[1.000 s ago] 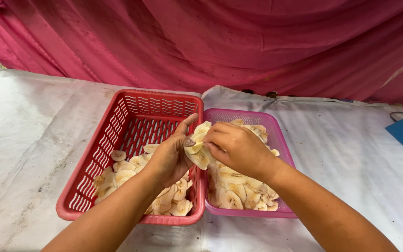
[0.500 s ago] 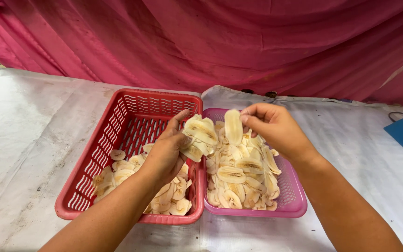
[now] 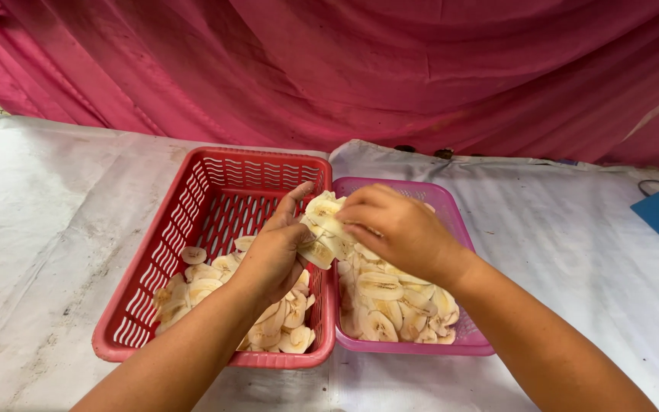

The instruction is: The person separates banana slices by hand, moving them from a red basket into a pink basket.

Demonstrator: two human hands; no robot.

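Red basket [image 3: 160,252] on your left, loose slices in its bottom. Your left hand [image 3: 274,255] cups a stack of banana slices [image 3: 323,226] above the baskets' shared rims; your right hand [image 3: 398,229] presses closed onto it, over the pink basket [image 3: 451,217].

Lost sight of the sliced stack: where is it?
The stack sits in the left hand, above the rims where the red basket meets the purple basket.

left hand [image 3: 272,255] holds banana slices [image 3: 322,229] | right hand [image 3: 398,229] on them | red basket [image 3: 192,206], purple basket [image 3: 451,221] below
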